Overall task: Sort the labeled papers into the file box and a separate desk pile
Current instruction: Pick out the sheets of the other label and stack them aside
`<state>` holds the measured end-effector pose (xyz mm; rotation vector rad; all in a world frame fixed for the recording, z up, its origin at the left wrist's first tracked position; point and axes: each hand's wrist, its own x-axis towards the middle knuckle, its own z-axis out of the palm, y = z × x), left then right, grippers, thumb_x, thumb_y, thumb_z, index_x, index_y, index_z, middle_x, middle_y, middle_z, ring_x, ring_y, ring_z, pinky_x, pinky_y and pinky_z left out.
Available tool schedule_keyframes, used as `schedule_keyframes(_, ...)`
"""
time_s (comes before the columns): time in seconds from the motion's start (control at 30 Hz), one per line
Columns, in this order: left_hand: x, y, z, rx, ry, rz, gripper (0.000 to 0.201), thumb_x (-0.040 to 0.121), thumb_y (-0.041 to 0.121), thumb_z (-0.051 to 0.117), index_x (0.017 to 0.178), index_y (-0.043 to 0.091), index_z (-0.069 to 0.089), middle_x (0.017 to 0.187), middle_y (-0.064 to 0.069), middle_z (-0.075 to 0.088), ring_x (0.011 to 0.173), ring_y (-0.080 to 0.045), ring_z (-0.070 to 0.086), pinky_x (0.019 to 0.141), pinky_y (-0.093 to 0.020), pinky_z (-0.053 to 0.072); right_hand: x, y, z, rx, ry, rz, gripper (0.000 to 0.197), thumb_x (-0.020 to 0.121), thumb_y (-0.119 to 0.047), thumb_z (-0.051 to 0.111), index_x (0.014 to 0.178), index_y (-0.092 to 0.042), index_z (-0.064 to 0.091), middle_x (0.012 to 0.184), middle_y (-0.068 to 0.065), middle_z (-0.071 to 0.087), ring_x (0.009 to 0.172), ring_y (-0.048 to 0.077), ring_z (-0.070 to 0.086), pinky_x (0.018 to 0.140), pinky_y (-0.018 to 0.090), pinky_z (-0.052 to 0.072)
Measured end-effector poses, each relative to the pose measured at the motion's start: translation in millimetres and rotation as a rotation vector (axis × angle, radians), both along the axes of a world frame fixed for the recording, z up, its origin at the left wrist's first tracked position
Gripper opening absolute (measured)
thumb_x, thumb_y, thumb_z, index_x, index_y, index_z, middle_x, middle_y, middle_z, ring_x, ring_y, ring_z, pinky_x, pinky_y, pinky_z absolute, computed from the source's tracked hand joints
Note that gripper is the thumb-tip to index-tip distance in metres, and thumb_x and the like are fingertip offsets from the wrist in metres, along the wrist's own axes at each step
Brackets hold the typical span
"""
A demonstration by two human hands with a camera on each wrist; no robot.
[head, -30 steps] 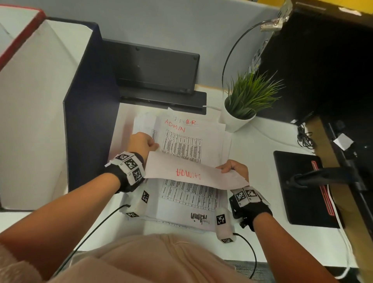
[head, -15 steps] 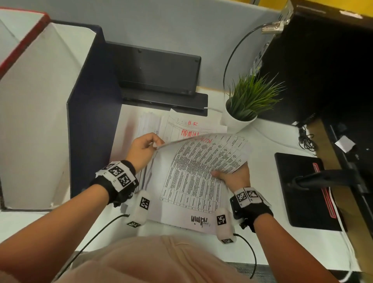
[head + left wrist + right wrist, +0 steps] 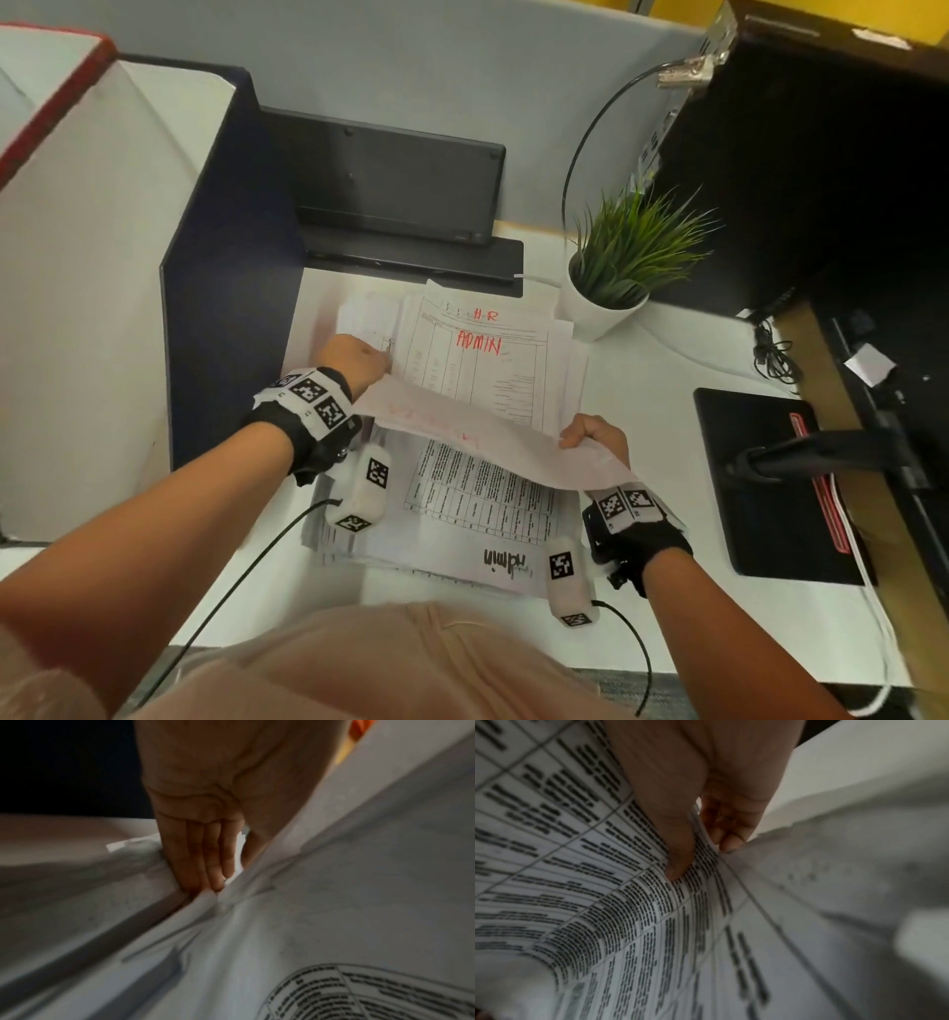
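Note:
Both hands hold one loose sheet [image 3: 462, 429] lifted over the desk, its blank back toward me with red lettering showing through. My left hand [image 3: 377, 362] pinches the sheet's left edge; its fingers [image 3: 205, 866] lie against the paper fold. At the right edge my right hand [image 3: 583, 437] pinches it, thumb [image 3: 677, 845] on the printed side [image 3: 590, 882]. Below lies a near stack [image 3: 477, 501] marked "admin". Beyond it a far pile [image 3: 493, 370] shows "ADMIN" and "H.R" in red. The tall navy and white file box [image 3: 226, 318] stands at the left.
A potted plant [image 3: 626, 267] stands just right of the far pile. A black keyboard [image 3: 395, 190] leans against the back partition. A black pad [image 3: 760, 488] and a monitor arm [image 3: 801, 457] take up the right side, with cables [image 3: 770, 354] near them.
The sheet held a second ago was turned over onto the far pile. Both hands now hold up another sheet from the near stack, back side up.

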<state>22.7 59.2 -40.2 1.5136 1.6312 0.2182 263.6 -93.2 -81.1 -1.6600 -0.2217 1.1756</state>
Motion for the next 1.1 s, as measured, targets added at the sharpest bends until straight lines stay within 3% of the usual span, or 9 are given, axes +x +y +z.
schedule_keyframes(0.17, 6, -4, 1, 0.034, 0.121, -0.109, 0.028, 0.07, 0.035, 0.078, 0.074, 0.008, 0.069, 0.074, -0.003, 0.064, 0.07, -0.018, 0.06, 0.062, -0.025, 0.049, -2, 1, -5, 0.026, 0.089, -0.033, 0.048, 0.067, 0.021, 0.039, 0.035, -0.009, 0.058, 0.063, 0.006, 0.057, 0.059, 0.022, 0.052, 0.046, 0.025, 0.049)
schedule_keyframes(0.3, 9, -10, -3, 0.162, 0.158, -0.162, 0.032, 0.078, 0.026, 0.072, 0.054, 0.011, 0.056, 0.053, -0.001, 0.051, 0.052, -0.013, 0.047, 0.049, -0.021, 0.037, -2, -1, 1, 0.003, 0.181, -0.043, 0.022, 0.058, 0.019, 0.038, 0.048, 0.01, 0.055, 0.063, 0.018, 0.061, 0.053, 0.03, 0.056, 0.039, 0.024, 0.05)
schedule_keyframes(0.4, 6, -15, -6, 0.223, 0.147, -0.194, 0.037, 0.086, 0.019, 0.063, 0.052, 0.012, 0.052, 0.052, -0.002, 0.047, 0.052, -0.013, 0.044, 0.052, -0.02, 0.034, -4, -1, 2, 0.016, 0.261, -0.082, 0.031, 0.059, 0.016, 0.038, 0.037, 0.001, 0.054, 0.05, 0.018, 0.062, 0.044, 0.028, 0.058, 0.041, 0.024, 0.051)
schedule_keyframes(0.5, 5, -25, -6, 0.362, 0.076, -0.192, 0.021, 0.089, 0.01, 0.056, 0.075, 0.001, 0.068, 0.07, -0.011, 0.062, 0.069, -0.022, 0.058, 0.066, -0.024, 0.046, -4, 0, 4, 0.079, 0.312, -0.15, 0.038, 0.057, 0.016, 0.032, 0.032, -0.006, 0.049, 0.042, 0.017, 0.052, 0.046, 0.028, 0.054, 0.05, 0.03, 0.055)
schedule_keyframes(0.6, 1, -38, -8, 0.526, -0.049, -0.167, 0.026, 0.09, 0.006, 0.055, 0.114, 0.006, 0.065, 0.103, -0.013, 0.068, 0.083, -0.021, 0.062, 0.078, -0.024, 0.047, -6, 1, 11, 0.037, 0.385, -0.104, 0.028, 0.08, 0.015, 0.033, 0.063, 0.013, 0.054, 0.06, 0.023, 0.049, 0.053, 0.014, 0.062, 0.064, 0.019, 0.056)
schedule_keyframes(0.77, -3, -42, -12, 0.349, -0.252, -0.093, 0.014, 0.094, 0.015, 0.05, 0.101, 0.016, 0.062, 0.096, -0.003, 0.065, 0.075, -0.012, 0.061, 0.057, -0.018, 0.047, -11, 0, 7, 0.179, 0.29, -0.044, 0.06, 0.068, 0.024, 0.018, 0.028, -0.01, 0.047, 0.045, 0.01, 0.06, 0.045, 0.027, 0.064, 0.045, 0.036, 0.056)
schedule_keyframes(0.9, -8, -39, -11, 0.185, -0.381, -0.11, 0.018, 0.093, 0.006, 0.046, 0.082, 0.012, 0.058, 0.09, -0.007, 0.064, 0.078, -0.019, 0.061, 0.059, -0.023, 0.048, -11, 0, 4, 0.042, -0.053, -0.026, 0.033, 0.066, 0.01, 0.074, 0.065, -0.011, 0.05, 0.062, -0.002, 0.056, 0.054, 0.008, 0.053, 0.041, 0.005, 0.04)
schedule_keyframes(1.0, -9, -38, -7, 0.16, -0.435, -0.114, 0.023, 0.085, -0.01, 0.046, 0.072, 0.003, 0.06, 0.095, -0.01, 0.062, 0.093, -0.019, 0.057, 0.085, -0.028, 0.045, -11, -1, 3, 0.095, 0.065, -0.065, 0.056, 0.057, 0.012, 0.081, 0.106, -0.001, 0.058, 0.095, 0.006, 0.067, 0.084, 0.016, 0.062, 0.047, 0.003, 0.045)
schedule_keyframes(1.1, -11, -40, -3, 0.173, -0.429, -0.185, 0.038, 0.076, -0.02, 0.046, 0.057, 0.012, 0.056, 0.088, -0.001, 0.057, 0.09, -0.01, 0.054, 0.083, -0.015, 0.039, -10, -2, 4, 0.116, -0.006, -0.046, 0.074, 0.057, 0.014, 0.079, 0.123, -0.006, 0.053, 0.112, 0.01, 0.064, 0.1, 0.019, 0.06, 0.063, 0.012, 0.052)
